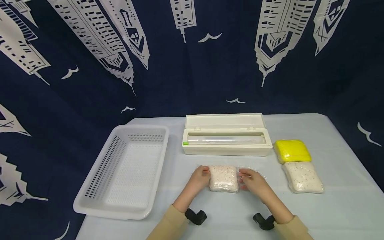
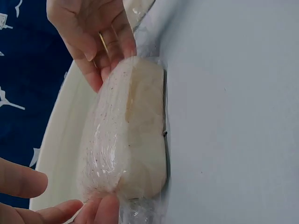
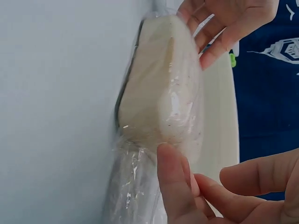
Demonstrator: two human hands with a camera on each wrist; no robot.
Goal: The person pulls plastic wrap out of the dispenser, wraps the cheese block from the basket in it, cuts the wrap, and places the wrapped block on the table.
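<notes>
A pale, pink-speckled slab (image 1: pixel 223 179) lies on the table, wrapped in clear plastic film. My left hand (image 1: pixel 200 177) touches its left end with the fingertips, the thumb standing apart in the left wrist view. At the opposite end, the fingers of my right hand (image 1: pixel 253 181) rest against the wrapped side. Loose clear film (image 3: pixel 133 186) sticks out past that end, below the right fingers. In the wrist views the film looks tight and shiny over the slab (image 2: pixel 110 135). Its underside is hidden.
Behind the slab stands a cream film dispenser (image 1: pixel 228 150), lid raised, a roll inside. A white perforated basket (image 1: pixel 163 160) is at left. To the right lie a yellow wrapped slab (image 1: pixel 292 151) and a speckled white wrapped slab (image 1: pixel 303 177). A dark blue patterned cloth (image 1: pixel 192 73) hangs behind.
</notes>
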